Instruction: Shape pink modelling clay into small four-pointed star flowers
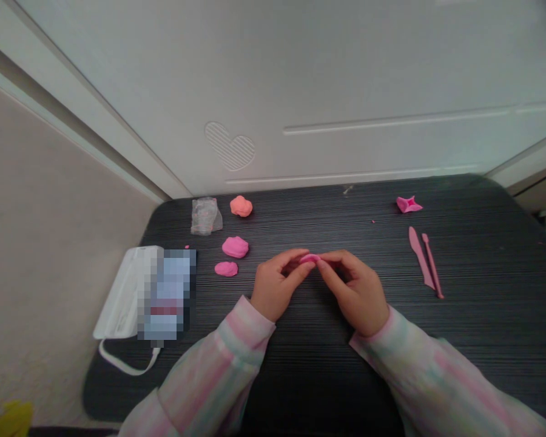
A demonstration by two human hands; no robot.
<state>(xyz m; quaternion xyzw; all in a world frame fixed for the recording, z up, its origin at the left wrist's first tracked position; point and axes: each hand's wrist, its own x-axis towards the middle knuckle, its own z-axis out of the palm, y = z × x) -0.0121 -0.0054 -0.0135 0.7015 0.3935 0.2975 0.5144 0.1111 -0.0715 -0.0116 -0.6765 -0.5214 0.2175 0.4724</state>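
Fingertips (304, 269) nearly meeting — left hand (275, 284) and right hand (357, 291) angle inward, both pinching pink clay (310, 258).

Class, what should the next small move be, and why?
Perhaps a light pinch with the right hand: its fingertips meet one end of the small pink piece, the left hand grips the other, and the pink knife lies apart on the table.

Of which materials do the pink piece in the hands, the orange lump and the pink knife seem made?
Pink piece: probably soft clay, matt, curved, though partly covered. Orange lump: likely modelling clay, matt, with rounded folds. Pink knife: perhaps plastic, smooth, evenly coloured, with clean edges.
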